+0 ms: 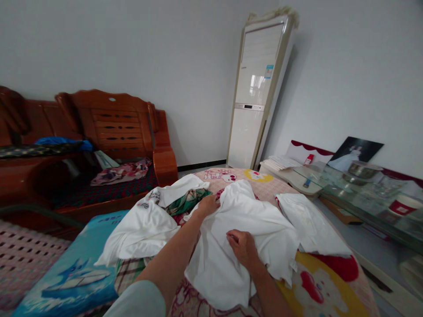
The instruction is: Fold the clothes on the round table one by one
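A white shirt [228, 224], its cloth loosely creased, lies spread in front of me on a pink patterned cover [214, 176]. At the shirt's upper left edge is my left hand [209, 205], its fingers closed on the cloth there; the fingertips are partly hidden. My right hand [243, 247] rests over the middle of the shirt with fingers curled in, and no cloth shows inside them. To the left lies another white garment [145, 233] with dark print, beside a green checked cloth [187, 201]. A folded white garment [310, 222] sits on the right.
A blue cushion [77, 277] with a cartoon print and a pink woven surface [26, 264] are at left. Wooden armchairs [115, 123] stand behind. A tall white air conditioner [251, 92] fills the corner. On the right, a glass table [363, 198] bears bowls and a photo [355, 152].
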Available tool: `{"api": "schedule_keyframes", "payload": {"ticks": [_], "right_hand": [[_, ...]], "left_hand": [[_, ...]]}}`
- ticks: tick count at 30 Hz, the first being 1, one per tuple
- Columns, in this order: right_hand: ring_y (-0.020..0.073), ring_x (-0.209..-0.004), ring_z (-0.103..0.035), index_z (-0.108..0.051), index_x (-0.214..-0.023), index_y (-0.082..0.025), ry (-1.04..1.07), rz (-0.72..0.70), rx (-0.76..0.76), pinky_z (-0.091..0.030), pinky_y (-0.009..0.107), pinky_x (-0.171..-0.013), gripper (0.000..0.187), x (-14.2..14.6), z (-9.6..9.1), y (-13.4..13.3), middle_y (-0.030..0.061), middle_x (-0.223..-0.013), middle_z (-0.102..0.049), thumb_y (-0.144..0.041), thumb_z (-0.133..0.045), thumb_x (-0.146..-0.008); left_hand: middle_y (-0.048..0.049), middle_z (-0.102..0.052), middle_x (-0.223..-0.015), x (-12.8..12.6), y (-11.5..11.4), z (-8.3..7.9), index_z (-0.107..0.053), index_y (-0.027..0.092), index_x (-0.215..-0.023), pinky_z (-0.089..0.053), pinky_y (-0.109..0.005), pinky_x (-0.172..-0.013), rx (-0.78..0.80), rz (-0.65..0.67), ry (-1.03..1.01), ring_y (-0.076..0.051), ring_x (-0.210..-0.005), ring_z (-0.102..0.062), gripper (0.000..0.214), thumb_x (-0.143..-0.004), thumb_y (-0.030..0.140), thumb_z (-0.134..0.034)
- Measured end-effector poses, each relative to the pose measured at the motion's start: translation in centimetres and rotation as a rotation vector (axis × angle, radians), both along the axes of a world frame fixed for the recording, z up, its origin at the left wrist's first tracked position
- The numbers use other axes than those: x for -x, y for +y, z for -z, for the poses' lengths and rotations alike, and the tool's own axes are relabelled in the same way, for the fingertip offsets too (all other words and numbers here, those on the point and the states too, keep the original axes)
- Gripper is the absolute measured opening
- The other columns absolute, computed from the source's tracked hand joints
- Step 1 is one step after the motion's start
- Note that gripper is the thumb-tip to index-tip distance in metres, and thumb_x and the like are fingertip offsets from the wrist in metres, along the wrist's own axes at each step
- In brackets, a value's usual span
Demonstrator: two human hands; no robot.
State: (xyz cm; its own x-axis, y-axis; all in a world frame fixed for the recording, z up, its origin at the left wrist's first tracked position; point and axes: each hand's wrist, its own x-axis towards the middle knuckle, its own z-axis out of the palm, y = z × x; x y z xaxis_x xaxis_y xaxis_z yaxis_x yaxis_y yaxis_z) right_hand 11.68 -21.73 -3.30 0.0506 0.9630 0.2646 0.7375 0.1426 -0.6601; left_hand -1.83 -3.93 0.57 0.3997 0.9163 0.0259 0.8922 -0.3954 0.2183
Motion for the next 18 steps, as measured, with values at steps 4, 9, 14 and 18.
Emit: {"api": "schedule_keyframes", "payload": {"ticks": [4,9,14,18], "right_hand": [[0.0146,-0.068,-0.065,-0.074,-0.088,-0.021,0.002,-0.004,-0.006,-0.040,0.021,-0.064,0.022,0.1,-0.1,-0.1,0.0041,-0.075,-0.074,-0.026,-0.053,-0.085],[0.0149,-0.069,-0.065,-0.075,-0.088,-0.021,0.027,-0.017,-0.004,-0.041,0.021,-0.065,0.024,0.1,-0.2,-0.1,0.0043,-0.077,-0.074,-0.026,-0.051,-0.086],[0.0163,-0.071,-0.066,-0.075,-0.089,-0.020,0.043,-0.016,-0.002,-0.043,0.023,-0.067,0.025,-0.1,0.0,0.0,0.0052,-0.079,-0.074,-0.027,-0.051,-0.085],[0.0161,-0.071,-0.066,-0.075,-0.089,-0.021,0.043,-0.019,0.003,-0.043,0.022,-0.068,0.024,-0.1,0.0,0.0,0.0048,-0.078,-0.074,-0.026,-0.052,-0.085]], "left_hand": [[-0.0121,-0.070,-0.104,-0.2,0.3,0.0,-0.068,0.015,-0.097,-0.049,-0.028,-0.084,0.001,-0.046,-0.065,-0.024,-0.099,-0.066,0.027,-0.079,0.034,-0.062],[-0.0081,-0.072,-0.097,-0.6,0.3,-1.0,-0.070,0.018,-0.088,-0.048,-0.026,-0.083,-0.059,-0.153,-0.191,-0.022,-0.096,-0.066,0.017,-0.076,0.022,-0.060],[-0.0080,-0.074,-0.090,-0.9,1.1,-3.3,-0.071,0.016,-0.085,-0.049,-0.024,-0.078,-0.080,-0.253,-0.299,-0.020,-0.091,-0.067,0.016,-0.074,0.018,-0.059],[-0.0072,-0.073,-0.077,-0.9,2.1,-4.7,-0.069,0.014,-0.090,-0.048,-0.022,-0.072,-0.059,-0.284,-0.350,-0.016,-0.077,-0.069,0.020,-0.081,0.016,-0.052]]}}
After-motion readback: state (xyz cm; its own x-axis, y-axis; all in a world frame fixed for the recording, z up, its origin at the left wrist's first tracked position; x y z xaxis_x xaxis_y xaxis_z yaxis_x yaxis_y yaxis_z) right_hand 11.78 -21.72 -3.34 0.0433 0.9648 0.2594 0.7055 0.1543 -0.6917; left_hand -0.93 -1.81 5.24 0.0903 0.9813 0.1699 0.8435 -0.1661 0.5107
